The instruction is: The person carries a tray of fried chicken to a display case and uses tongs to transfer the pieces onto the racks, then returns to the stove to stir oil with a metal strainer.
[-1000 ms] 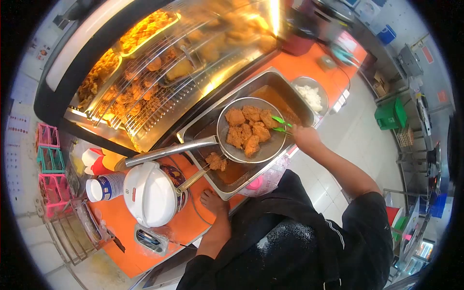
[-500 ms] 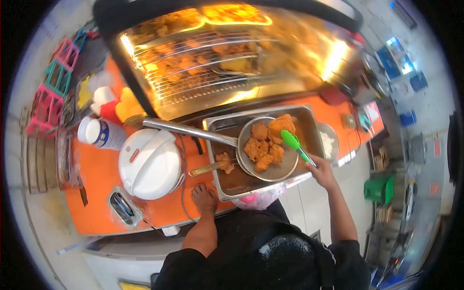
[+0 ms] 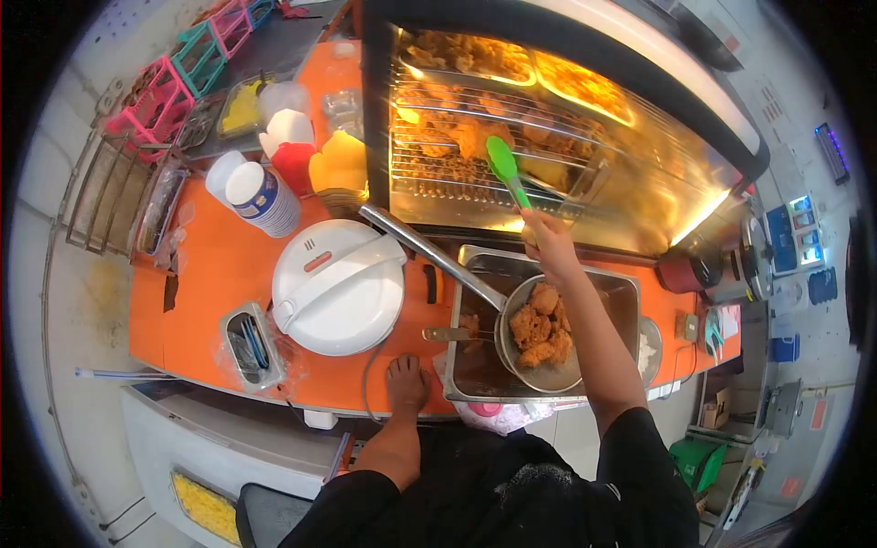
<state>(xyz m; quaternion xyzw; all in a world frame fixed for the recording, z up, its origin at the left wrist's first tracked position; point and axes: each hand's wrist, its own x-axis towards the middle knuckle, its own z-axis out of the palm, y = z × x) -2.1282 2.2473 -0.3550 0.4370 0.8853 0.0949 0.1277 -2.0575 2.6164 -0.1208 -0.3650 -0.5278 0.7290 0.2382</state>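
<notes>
At the warmer (image 3: 377,119): right grip (image 3: 548,239) closed around green tongs (image 3: 502,163); chicken piece (image 3: 470,138) just beyond, seemingly at their tips.
On the desk (image 3: 196,306): left grip (image 3: 407,385) palm down, unclenched.

Big white cooker (image 3: 338,288), lid down, commanding the orange tabletop (image 3: 178,315)! Tilted cup stack (image 3: 265,203) just behind it, red carton (image 3: 293,164) and yellow carton (image 3: 338,163) close by. Near the front edge, a metal tin (image 3: 259,381). Far left, pink basket (image 3: 176,85) beside teal basket (image 3: 203,68); and low on the right, a green bin (image 3: 699,464)!
</notes>
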